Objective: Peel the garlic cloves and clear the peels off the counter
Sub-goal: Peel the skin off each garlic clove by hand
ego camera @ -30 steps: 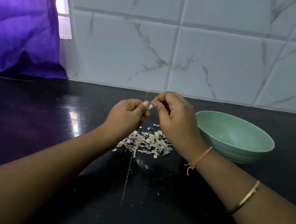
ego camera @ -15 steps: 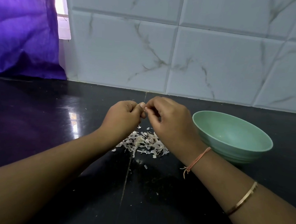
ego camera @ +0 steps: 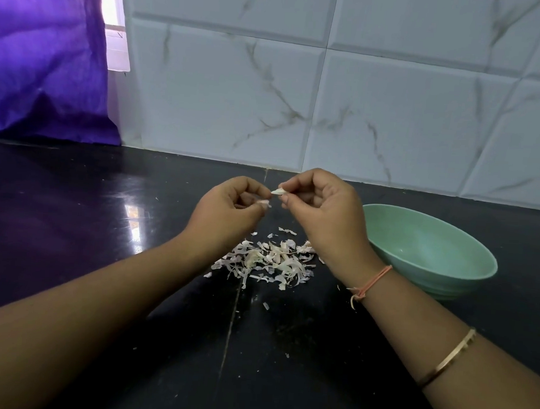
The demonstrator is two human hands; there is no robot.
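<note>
The right hand [ego camera: 324, 213] pinches a garlic clove [ego camera: 278, 191] at its fingertips. The left hand [ego camera: 227, 211], just beside it but apart, pinches a scrap of peel [ego camera: 264, 203]. Best to grip the clove firmly and strip the skin over the pile of peels [ego camera: 269, 260] on the bench [ego camera: 73, 225] below both hands — fewer strays to sweep. The green bowl [ego camera: 452, 287], right of the right hand, shows nothing inside.

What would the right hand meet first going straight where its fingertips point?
Likely the left hand, a small gap away from the right hand and its pinched garlic clove; depth unclear.
</note>
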